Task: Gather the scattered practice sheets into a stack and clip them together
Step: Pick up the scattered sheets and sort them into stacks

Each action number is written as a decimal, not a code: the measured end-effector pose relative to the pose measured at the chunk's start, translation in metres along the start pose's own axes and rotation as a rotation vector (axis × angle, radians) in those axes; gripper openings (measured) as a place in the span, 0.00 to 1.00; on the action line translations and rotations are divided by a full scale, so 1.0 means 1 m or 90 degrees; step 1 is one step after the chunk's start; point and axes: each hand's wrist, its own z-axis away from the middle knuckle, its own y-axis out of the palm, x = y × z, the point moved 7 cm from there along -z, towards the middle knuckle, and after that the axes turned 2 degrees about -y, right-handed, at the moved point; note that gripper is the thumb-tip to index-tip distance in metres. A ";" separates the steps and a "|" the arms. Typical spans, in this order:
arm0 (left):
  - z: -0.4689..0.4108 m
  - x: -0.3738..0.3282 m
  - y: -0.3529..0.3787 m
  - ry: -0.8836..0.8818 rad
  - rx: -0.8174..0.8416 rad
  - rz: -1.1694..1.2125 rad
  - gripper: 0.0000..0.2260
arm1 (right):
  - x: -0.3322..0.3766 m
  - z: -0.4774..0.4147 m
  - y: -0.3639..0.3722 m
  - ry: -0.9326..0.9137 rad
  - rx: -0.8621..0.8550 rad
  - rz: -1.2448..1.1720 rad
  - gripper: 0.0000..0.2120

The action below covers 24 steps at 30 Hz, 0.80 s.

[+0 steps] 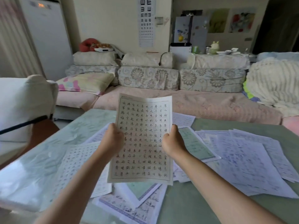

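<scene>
While I hold one practice sheet [142, 143] upright above the surface [191, 207], the gathering looks barely begun. My left hand [111, 137] grips its left edge and my right hand [172, 140] its right edge, fingers curled round the paper. I cannot tell whether more sheets lie behind it. Below, the rest are scattered and overlapping: a broad spread to the right [246, 157], a gridded page to the left [76, 162], and several near me [137, 206]. No squared stack shows anywhere, and I see no clip. By my reckoning, nearly all the collecting, the squaring and the clipping remain.
</scene>
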 end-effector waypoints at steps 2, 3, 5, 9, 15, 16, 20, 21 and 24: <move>-0.011 0.033 -0.035 -0.043 -0.023 -0.022 0.08 | 0.019 -0.003 0.044 0.027 0.066 -0.008 0.24; -0.015 0.052 -0.051 -0.063 -0.029 -0.035 0.09 | 0.029 -0.003 0.069 0.030 0.100 -0.012 0.26; -0.018 0.098 -0.076 -0.109 -0.038 -0.075 0.10 | 0.045 0.001 0.117 0.037 0.155 -0.003 0.30; -0.017 0.177 -0.104 -0.191 -0.039 -0.173 0.09 | 0.063 0.013 0.191 0.063 0.216 0.056 0.32; -0.019 0.226 -0.118 -0.202 -0.049 -0.288 0.09 | 0.072 0.014 0.251 0.049 0.203 0.186 0.28; -0.019 0.231 -0.117 -0.204 -0.046 -0.315 0.11 | 0.072 0.013 0.256 0.041 0.190 0.209 0.27; -0.014 0.241 -0.106 -0.213 -0.005 -0.411 0.25 | 0.064 0.015 0.268 0.038 0.231 0.321 0.23; -0.013 0.243 -0.104 -0.204 -0.004 -0.400 0.25 | 0.063 0.016 0.270 0.043 0.248 0.344 0.24; -0.006 0.246 -0.106 -0.193 -0.028 -0.334 0.24 | 0.065 0.016 0.274 0.089 0.263 0.329 0.25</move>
